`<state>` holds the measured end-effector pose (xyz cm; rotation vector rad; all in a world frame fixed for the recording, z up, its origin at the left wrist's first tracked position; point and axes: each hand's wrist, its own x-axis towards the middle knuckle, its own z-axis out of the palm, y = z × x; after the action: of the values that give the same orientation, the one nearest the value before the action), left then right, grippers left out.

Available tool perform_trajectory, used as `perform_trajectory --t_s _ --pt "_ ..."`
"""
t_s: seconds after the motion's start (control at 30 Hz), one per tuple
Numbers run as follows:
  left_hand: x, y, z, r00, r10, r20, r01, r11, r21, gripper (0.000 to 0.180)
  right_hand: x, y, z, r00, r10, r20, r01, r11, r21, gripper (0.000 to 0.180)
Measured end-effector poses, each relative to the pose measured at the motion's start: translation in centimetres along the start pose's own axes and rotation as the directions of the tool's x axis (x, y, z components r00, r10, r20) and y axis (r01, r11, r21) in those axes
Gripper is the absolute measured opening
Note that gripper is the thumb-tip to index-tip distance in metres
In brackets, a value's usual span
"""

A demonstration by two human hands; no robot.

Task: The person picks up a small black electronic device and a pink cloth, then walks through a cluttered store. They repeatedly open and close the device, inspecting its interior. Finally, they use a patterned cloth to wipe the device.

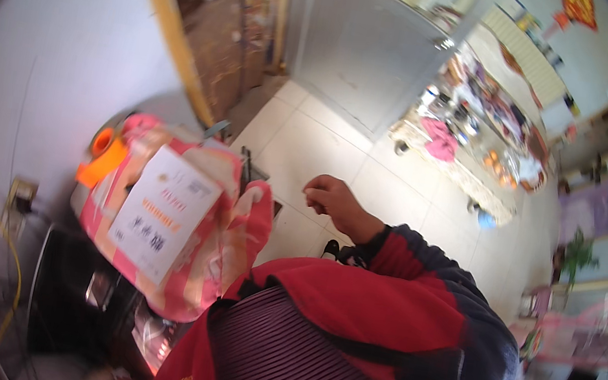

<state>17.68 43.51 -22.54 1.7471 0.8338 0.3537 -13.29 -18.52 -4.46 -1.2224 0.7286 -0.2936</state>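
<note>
My right hand (334, 202) is raised in front of my red and dark blue jacket, above the tiled floor. Its fingers are curled together, and what they hold, if anything, is too small to make out. My left hand cannot be made out. To the left, a white printed booklet or flat box (166, 213) lies on a pink and cream striped cloth (250, 221). Beside it, on the far left of the cloth, is an orange tape roll or dispenser (104, 158). My right hand stays apart from all of these.
A grey door (360, 36) stands ahead, beside a wooden door frame (173, 34). A low table (446, 169) at the right carries a pink cloth, orange fruit and clutter. At lower left, a black glossy appliance (68, 296) stands near a wall socket (20, 201) and yellow cable (13, 267).
</note>
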Motion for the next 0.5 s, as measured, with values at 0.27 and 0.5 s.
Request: perform_trajectory --t_s 0.27,0.5 --pt "-13.7 15.0 8.7 0.919 0.389 0.069 -0.354 0.889 -0.292 0.021 0.1 1.0 -7.1 0.994 -0.016 -0.106 0.042 0.97 0.241 0.013" --pt "-28.0 27.0 13.6 0.733 0.674 0.094 -0.514 0.638 -0.573 0.025 -1.0 -0.3 -17.9 0.967 -0.014 -0.253 0.103 0.934 0.343 0.017"
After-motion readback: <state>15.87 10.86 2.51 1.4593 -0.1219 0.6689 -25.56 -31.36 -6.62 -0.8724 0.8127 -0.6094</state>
